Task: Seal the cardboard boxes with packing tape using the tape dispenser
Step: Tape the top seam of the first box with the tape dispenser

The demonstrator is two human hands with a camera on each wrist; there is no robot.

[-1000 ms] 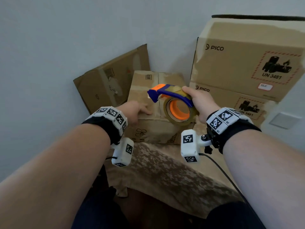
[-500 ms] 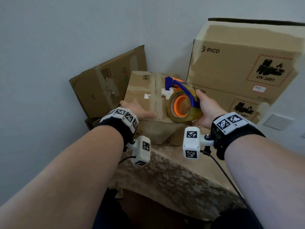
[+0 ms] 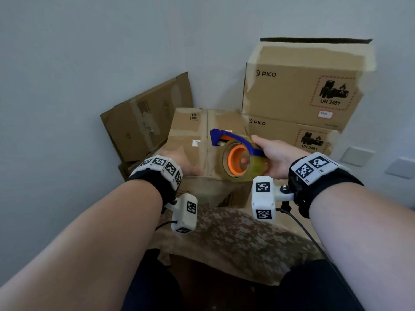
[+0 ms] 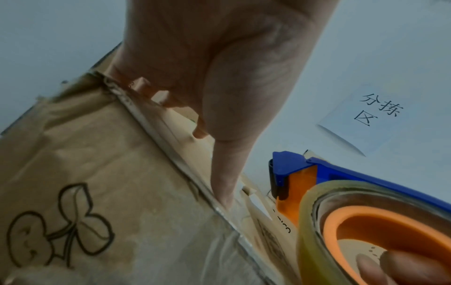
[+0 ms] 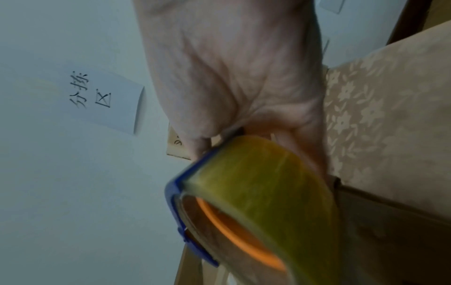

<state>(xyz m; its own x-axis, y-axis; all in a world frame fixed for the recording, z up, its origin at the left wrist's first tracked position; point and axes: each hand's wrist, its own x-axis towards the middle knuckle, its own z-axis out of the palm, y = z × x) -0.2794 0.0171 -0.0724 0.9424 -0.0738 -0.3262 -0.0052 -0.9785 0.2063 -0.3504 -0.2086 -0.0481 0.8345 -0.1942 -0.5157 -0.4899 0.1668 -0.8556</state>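
Observation:
A small cardboard box (image 3: 187, 131) with a taped centre seam stands on the table. My left hand (image 3: 182, 161) rests flat on its top, left of the seam, and the left wrist view shows the left hand (image 4: 219, 86) pressing at the box's (image 4: 97, 173) near top edge, thumb straight. My right hand (image 3: 272, 157) grips a tape dispenser (image 3: 235, 160), blue frame, orange hub and clear yellowish roll. It sits over the right half of the top, blue cutter end pointing away. In the right wrist view the right hand's fingers wrap the dispenser (image 5: 256, 192).
Two stacked PICO boxes (image 3: 292, 90) stand close on the right against the wall. A worn box (image 3: 146, 122) leans at the back left. A patterned tablecloth (image 3: 235, 234) covers the table in front. A paper sign (image 4: 361, 119) hangs on the wall.
The dispenser has come down from above the box toward the near right part of its top, and its cutter end swung from pointing left to pointing away. My left hand stays on the box.

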